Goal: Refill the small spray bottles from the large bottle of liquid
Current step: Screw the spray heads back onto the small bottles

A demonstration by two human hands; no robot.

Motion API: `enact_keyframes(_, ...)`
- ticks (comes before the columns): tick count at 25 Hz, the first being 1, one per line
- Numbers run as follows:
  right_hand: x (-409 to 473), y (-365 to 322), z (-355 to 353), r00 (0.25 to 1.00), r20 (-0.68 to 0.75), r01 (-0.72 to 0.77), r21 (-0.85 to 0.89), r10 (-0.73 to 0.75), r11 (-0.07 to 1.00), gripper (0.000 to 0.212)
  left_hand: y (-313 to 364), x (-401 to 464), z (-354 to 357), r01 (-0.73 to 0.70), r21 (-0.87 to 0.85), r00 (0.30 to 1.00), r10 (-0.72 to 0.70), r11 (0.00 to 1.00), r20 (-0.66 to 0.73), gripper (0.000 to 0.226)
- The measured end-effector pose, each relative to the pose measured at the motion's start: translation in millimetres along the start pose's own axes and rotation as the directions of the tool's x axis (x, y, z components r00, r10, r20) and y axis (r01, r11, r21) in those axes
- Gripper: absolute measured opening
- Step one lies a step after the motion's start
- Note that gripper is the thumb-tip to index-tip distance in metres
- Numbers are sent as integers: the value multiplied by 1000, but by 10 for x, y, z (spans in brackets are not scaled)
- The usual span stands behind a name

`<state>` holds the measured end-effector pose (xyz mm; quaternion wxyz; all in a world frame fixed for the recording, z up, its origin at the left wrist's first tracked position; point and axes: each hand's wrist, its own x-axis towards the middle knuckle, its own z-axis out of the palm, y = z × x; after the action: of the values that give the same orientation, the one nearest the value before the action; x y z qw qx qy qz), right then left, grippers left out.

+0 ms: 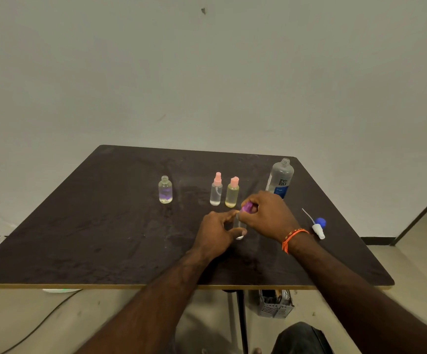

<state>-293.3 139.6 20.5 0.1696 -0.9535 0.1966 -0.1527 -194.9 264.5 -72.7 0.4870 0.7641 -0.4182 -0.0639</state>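
A small clear spray bottle (239, 226) stands mid-table. My left hand (216, 235) grips its body between thumb and fingers. My right hand (268, 212) pinches its purple spray cap (247, 207) on top. Behind stand a clear bottle with a pink sprayer (216, 190) and a yellowish bottle with a pink cap (232, 192). An uncapped small bottle (165, 190) with clear liquid stands to the left. The large bottle (280, 178) with a blue label stands uncapped at the back right.
A white sprayer head with its tube (317, 229) and a blue cap (320, 222) lie at the right of the dark table (105, 238). A grey basket (275, 304) sits on the floor under the table. A wall rises behind.
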Motion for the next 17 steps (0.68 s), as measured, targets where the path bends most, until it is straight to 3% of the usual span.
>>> enact_keyframes(2,44,8,28,998,49,-34,6,34,999,21,6,-4,0,10,1,1000,-10,1000,-2,46)
enact_keyframes(6,71,60,80,992,40,-122,-36,124,992,41,14,-16,-10,1,-13,1000,-1,1000,9,44)
enact_keyframes(9,-28,58,80,992,98,-95,157,81,983,63,-12,-8,-16,-35,-72,999,36,997,23,34)
enact_keyframes(11,-70,21,52,996,89,-58,305,32,951,65,-3,-15,-18,-21,-47,1000,21,999,13,37)
enact_keyframes(14,-55,5,60,997,5,-79,249,80,965,61,-21,-10,0,-17,-7,1000,17,1000,2,37)
enact_keyframes(17,-67,36,82,990,63,-134,216,123,967,84,-7,-16,1,-10,-46,1000,11,999,22,32)
